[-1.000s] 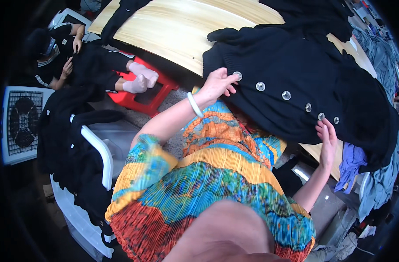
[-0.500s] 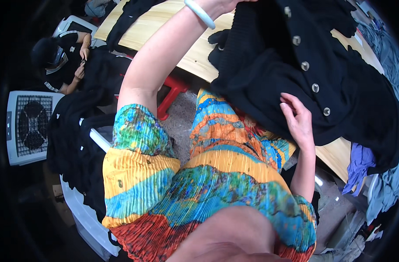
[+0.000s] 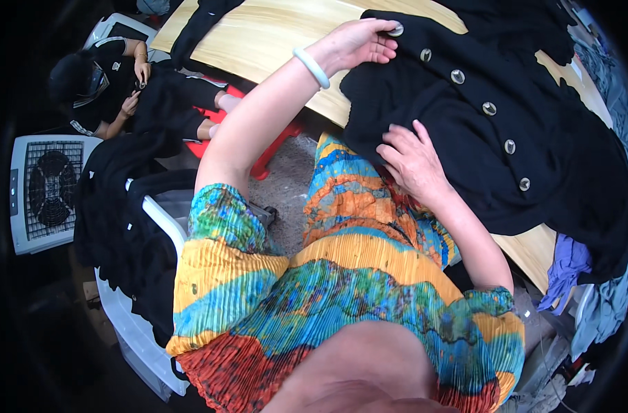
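A black knitted cardigan (image 3: 451,138) with a row of shiny round buttons lies spread over the table's near right part. At its upper left corner is my left hand (image 3: 365,45), a pale bangle (image 3: 311,67) on the wrist. Its thumb reaches the top button (image 3: 396,29) and the other fingers curl in, closed at the cardigan's edge. Lower down, my right hand (image 3: 416,164) rests on the cardigan near the table edge, fingers loosely apart and gripping nothing.
The pale wooden table (image 3: 279,41) carries more dark garments. Purple cloth (image 3: 568,265) and grey-blue cloth (image 3: 610,303) hang at the right. On the left, a person (image 3: 104,82) sits handling something dark, by a red stool (image 3: 262,162), a fan unit (image 3: 49,189) and a plastic bin (image 3: 132,323).
The cardigan's raised left part has come down flat, showing more of the button row. My left hand has come lower into view; my right hand has shifted left and up.
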`<state>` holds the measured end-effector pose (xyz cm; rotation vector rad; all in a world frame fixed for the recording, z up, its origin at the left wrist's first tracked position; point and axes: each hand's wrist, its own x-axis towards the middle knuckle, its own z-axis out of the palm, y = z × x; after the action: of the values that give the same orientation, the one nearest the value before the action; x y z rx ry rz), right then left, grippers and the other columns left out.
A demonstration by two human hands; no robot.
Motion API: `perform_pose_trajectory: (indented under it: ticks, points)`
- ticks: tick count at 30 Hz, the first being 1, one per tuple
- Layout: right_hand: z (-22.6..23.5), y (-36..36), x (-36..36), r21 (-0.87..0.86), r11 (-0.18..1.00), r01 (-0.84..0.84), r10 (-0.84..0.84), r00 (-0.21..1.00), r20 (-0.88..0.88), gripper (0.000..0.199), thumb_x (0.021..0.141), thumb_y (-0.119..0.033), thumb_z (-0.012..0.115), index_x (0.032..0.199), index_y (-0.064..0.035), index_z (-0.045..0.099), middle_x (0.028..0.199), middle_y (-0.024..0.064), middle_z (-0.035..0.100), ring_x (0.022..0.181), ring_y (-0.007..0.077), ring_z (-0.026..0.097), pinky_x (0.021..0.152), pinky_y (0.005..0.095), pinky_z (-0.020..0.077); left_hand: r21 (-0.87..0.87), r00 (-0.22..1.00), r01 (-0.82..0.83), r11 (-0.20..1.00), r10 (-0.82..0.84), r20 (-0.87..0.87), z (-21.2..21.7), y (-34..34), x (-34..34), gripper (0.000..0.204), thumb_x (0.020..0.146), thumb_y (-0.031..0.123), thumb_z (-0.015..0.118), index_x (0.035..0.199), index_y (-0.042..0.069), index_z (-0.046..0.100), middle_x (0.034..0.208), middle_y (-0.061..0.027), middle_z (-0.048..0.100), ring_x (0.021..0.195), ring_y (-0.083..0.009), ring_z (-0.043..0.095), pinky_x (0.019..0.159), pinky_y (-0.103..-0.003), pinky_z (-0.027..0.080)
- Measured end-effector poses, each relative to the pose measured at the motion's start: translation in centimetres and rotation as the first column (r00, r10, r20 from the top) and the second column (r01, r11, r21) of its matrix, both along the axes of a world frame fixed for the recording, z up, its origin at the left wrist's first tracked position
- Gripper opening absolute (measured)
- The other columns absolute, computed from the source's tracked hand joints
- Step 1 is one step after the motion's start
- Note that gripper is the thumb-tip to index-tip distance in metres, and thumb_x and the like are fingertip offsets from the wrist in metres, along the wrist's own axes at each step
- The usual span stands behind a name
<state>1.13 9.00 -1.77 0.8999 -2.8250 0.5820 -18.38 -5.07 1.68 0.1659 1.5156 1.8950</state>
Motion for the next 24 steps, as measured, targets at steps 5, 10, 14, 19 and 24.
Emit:
perform_pose_trajectory:
  ticks: [5, 10, 14, 19, 24]
  points:
    - [4.5, -0.5, 1.1, -0.359, 0.929, -0.093, 0.080, 0.995, -0.052, 0.020, 0.070, -0.006, 0.064, 0.088, -0.0035, 0.057, 0.078, 0.0087, 0.056, 0.078, 0.0252, 0.056, 0.074, 0.0361, 0.0436, 0.127, 0.997, -0.075, 0.989, 0.075, 0.009, -0.1, 0.0, 2.6, 0.026, 0.089, 0.026, 0.048, 0.089, 0.002, 0.057, 0.070, -0.0062, 0.056, 0.062, -0.0145, 0.057, 0.059, -0.026, 0.049]
    - [5.8, 0.8, 0.6, -0.417, 0.878, 0.235, -0.202, 0.972, 0.121, 0.016, 0.077, 0.002, 0.050, 0.093, 0.0007, 0.052, 0.086, 0.0164, 0.053, 0.076, 0.0327, 0.055, 0.068, 0.0341, 0.0442, 0.275, 0.992, 0.023, 0.961, -0.056, 0.112, -0.8, 0.5, 7.6, 0.017, 0.086, 0.019, 0.055, 0.085, 0.002, 0.051, 0.076, -0.0108, 0.057, 0.066, -0.0189, 0.059, 0.060, -0.027, 0.050]
    - [4.3, 1.7, -0.3, -0.508, 0.756, 0.412, -0.357, 0.911, 0.207, 0.019, 0.073, 0.002, 0.047, 0.091, -0.0001, 0.054, 0.084, 0.0167, 0.057, 0.076, 0.0327, 0.058, 0.067, 0.0362, 0.0459, 0.315, 0.992, -0.031, 0.949, -0.009, 0.123, -1.0, 1.4, 9.6, 0.014, 0.083, 0.012, 0.057, 0.078, 0.006, 0.046, 0.083, -0.0108, 0.058, 0.071, -0.0177, 0.060, 0.067, -0.029, 0.051]
    - [4.0, 2.3, -0.7, -0.627, 0.646, 0.436, -0.448, 0.881, 0.151, 0.017, 0.074, -0.001, 0.053, 0.091, -0.0003, 0.055, 0.081, 0.0148, 0.061, 0.077, 0.0301, 0.061, 0.067, 0.0336, 0.0473, 0.151, 0.986, -0.067, 0.986, 0.088, -0.139, -1.6, 2.0, 10.4, 0.014, 0.084, 0.014, 0.058, 0.077, 0.004, 0.052, 0.078, -0.0055, 0.059, 0.071, -0.0106, 0.058, 0.068, -0.023, 0.048]
    - [3.9, 2.3, -1.5, -0.547, 0.616, 0.567, -0.516, 0.815, 0.263, 0.025, 0.077, -0.011, 0.058, 0.099, 0.0002, 0.056, 0.091, 0.0173, 0.063, 0.085, 0.0300, 0.062, 0.075, 0.0327, 0.0476, -0.003, 0.870, -0.126, 0.992, 0.109, -0.480, -2.7, 2.6, 11.0, 0.016, 0.082, 0.012, 0.061, 0.074, 0.000, 0.054, 0.067, 0.0012, 0.055, 0.061, -0.0035, 0.048, 0.053, -0.020, 0.040]
